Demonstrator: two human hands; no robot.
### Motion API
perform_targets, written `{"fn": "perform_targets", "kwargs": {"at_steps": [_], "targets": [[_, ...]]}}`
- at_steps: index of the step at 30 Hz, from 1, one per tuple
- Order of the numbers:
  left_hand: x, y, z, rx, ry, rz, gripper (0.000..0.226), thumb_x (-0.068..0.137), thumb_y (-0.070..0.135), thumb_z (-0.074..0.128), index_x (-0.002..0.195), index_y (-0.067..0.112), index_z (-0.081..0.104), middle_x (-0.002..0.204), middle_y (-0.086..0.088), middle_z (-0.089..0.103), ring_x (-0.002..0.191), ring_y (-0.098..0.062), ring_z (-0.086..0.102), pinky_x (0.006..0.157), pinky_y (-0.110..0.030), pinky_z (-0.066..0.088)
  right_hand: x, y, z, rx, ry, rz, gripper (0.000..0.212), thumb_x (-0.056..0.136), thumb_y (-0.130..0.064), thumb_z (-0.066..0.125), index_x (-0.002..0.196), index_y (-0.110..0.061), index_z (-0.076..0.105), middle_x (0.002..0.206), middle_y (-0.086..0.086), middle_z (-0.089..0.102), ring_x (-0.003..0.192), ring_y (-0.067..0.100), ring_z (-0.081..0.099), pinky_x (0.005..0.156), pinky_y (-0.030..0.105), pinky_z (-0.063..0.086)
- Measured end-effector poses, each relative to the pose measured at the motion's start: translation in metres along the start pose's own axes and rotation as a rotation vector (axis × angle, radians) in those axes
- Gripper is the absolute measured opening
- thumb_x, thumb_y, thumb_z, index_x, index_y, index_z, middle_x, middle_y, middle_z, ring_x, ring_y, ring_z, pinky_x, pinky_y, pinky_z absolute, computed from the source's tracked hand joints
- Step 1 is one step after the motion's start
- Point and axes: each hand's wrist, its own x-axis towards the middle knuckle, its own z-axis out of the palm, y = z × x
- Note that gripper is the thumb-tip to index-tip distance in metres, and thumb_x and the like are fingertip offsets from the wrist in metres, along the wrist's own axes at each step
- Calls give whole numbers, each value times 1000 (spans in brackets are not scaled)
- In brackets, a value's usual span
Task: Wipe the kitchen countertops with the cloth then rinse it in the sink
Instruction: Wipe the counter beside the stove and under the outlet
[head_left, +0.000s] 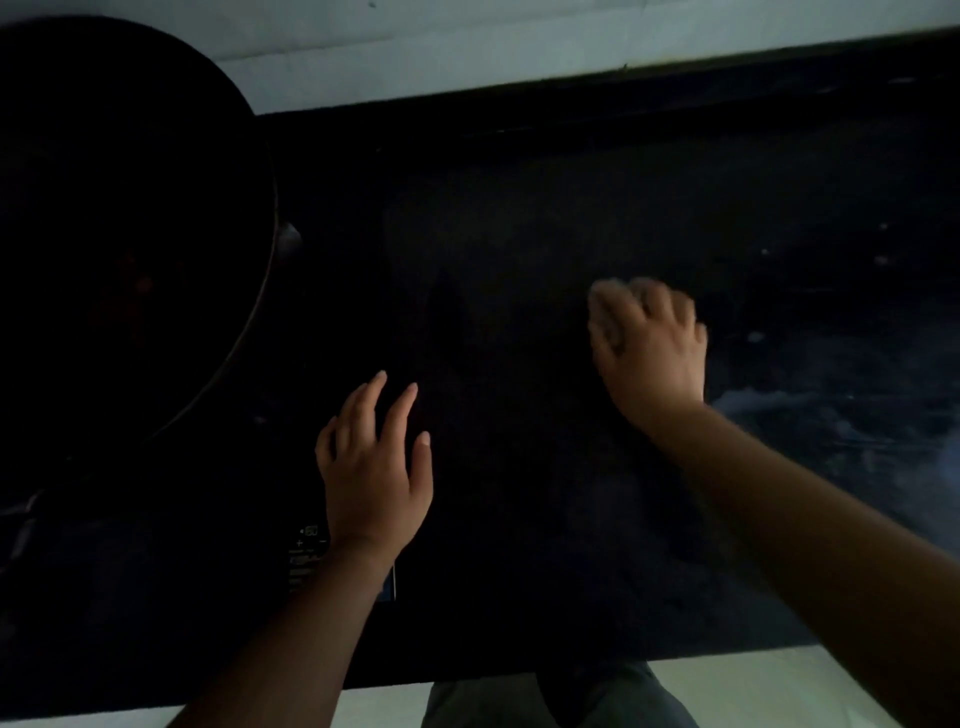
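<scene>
Dim view straight down onto a very dark countertop (519, 218), pale wall along its far edge, pale floor at the near edge.

Right hand (652, 353) out over the counter, knuckles up, blurred, fingers curled down around a pale cloth (605, 296). Only a light, smeared patch of that cloth visible, beyond and just left of the fingertips, pressed against the dark surface; the rest hidden under the palm. Closed on the cloth, as far as the blur allows. To the right of this grip, and slightly nearer, a greyish streaky patch (810, 415) on the counter, with a few small pale specks farther out.

Left hand (374, 467) well apart from the cloth, nearer the body, flat and spread, fingers extended, holding nothing. Touching the surface or hovering just above it: cannot tell. Directly beneath its wrist, a small lit control panel (309, 551) on a dark cooktop (171, 545), showing faint markings: "60", a "+" and a "−"; lower lines of writing too blurred to read. Far to the left of both hands, a large round black pan (130, 208) with a thin bright rim.

No brand name legible anywhere. No sink in view.
</scene>
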Motion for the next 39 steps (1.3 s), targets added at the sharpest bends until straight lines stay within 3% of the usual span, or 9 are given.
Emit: {"fn": "perform_targets", "kwargs": {"at_steps": [4, 6, 8, 11, 14, 21, 28, 35, 39], "targets": [[-1, 3, -2, 13, -28, -2, 52, 90, 42, 37, 135, 20, 47, 150, -8, 35, 137, -26, 30, 108, -50, 23, 47, -4, 3, 1, 19, 220, 38, 90, -39, 46, 127, -29, 46, 134, 8, 43, 121, 35, 37, 92, 50, 36], [-4, 6, -4, 60, -23, 37, 51, 91, 39, 37, 135, 17, 48, 149, -11, 36, 137, -30, 32, 107, -53, 24, 29, -11, 1, -5, 1, 133, 38, 89, -38, 46, 125, -28, 48, 132, 8, 45, 117, 36, 39, 88, 47, 37], [-5, 14, -6, 142, -1, 212, 46, 92, 33, 38, 133, 16, 51, 145, -10, 43, 133, -29, 38, 105, -54, 27, -16, -15, -6, 11, -43, -28, 38, 87, -38, 49, 124, -27, 51, 129, 9, 49, 112, 36, 44, 82, 43, 39], [1, 45, 2, 52, -73, 389, 42, 91, 30, 42, 130, 20, 54, 139, -7, 50, 125, -28, 47, 101, -52, 35, -93, -5, -18, 30, -85, -108, 39, 87, -39, 51, 124, -28, 53, 129, 9, 52, 114, 37, 46, 81, 45, 43], [-1, 83, 15, 5, -161, 277, 44, 89, 35, 46, 133, 29, 50, 144, -3, 44, 130, -28, 41, 104, -59, 29, -129, 22, -29, -7, -96, -17, 42, 88, -42, 50, 129, -31, 49, 133, 8, 50, 119, 37, 43, 86, 50, 42], [0, 84, 32, 25, -73, 264, 46, 87, 42, 44, 133, 34, 46, 144, 1, 43, 130, -26, 38, 105, -59, 23, -72, 14, -16, 3, 4, 312, 40, 88, -41, 47, 126, -31, 48, 135, 3, 45, 122, 32, 36, 90, 49, 36], [0, 86, 29, 8, -87, 262, 47, 88, 43, 39, 134, 34, 45, 145, 0, 41, 133, -26, 35, 106, -59, 21, -154, 30, -29, -38, -35, 15, 40, 87, -46, 42, 125, -34, 46, 128, 7, 52, 115, 36, 45, 82, 47, 44], [-1, 86, 29, -11, -90, 272, 46, 90, 42, 38, 134, 32, 46, 146, 0, 41, 134, -27, 35, 107, -60, 21, -82, 76, -35, -23, 130, 595, 37, 90, -40, 45, 126, -32, 45, 132, 9, 43, 120, 36, 35, 93, 51, 34], [0, 85, 30, -5, -85, 275, 45, 90, 42, 40, 134, 32, 46, 146, 0, 41, 133, -27, 34, 107, -59, 19, -74, 44, -26, -12, 76, 403, 39, 87, -41, 47, 125, -31, 47, 130, 7, 46, 116, 34, 40, 87, 47, 37]]}}
